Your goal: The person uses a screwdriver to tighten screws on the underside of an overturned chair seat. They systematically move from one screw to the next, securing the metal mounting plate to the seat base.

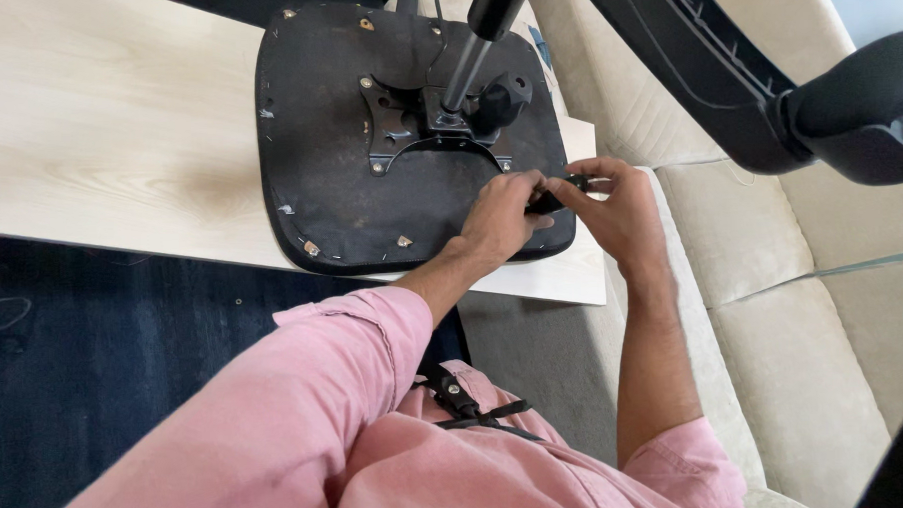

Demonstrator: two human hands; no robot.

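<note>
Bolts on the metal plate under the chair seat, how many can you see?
3 bolts on the metal plate: one at its upper left, one at its lower left, one at its lower right. A fourth may be hidden behind the gas cylinder.

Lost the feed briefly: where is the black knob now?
The black knob sits top centre, on the upturned seat, right of the metal post, above both hands.
</note>
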